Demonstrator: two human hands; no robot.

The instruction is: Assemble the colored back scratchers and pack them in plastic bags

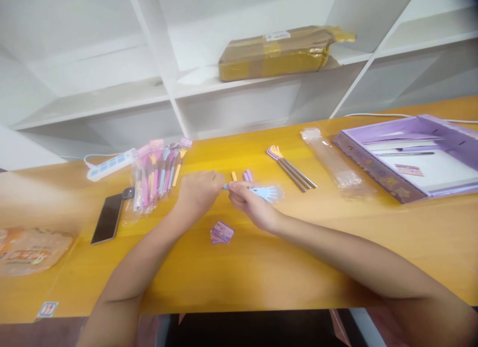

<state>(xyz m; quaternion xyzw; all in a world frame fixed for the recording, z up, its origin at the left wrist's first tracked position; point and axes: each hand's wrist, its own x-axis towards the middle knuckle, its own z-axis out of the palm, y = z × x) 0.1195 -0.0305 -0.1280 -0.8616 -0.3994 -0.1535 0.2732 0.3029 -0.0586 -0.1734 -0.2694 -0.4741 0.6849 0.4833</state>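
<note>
A light-blue back scratcher (pixel 269 193) with a hand-shaped head is held over the table in both hands. My left hand (pixel 201 190) is closed round its handle end. Close by, my right hand (pixel 254 202) pinches it just below the head, which sticks out to the right. Behind my hands lie a yellow handle piece (pixel 234 176) and purple handle pieces (pixel 248 175), partly hidden. Small purple printed cards (pixel 222 233) rest in a loose pile in front. Farther right are several back scratchers with bare metal rods (pixel 295 172) and yellow and purple heads.
Packed colourful back scratchers (pixel 157 173) lie left in clear bags, near a power strip (pixel 112 165) and a phone (pixel 107 218). Clear plastic sleeves (pixel 330 158) and a purple box (pixel 384 175) are right. A taped parcel (pixel 276 56) sits on the shelf; an orange bag (pixel 33 250) lies far left.
</note>
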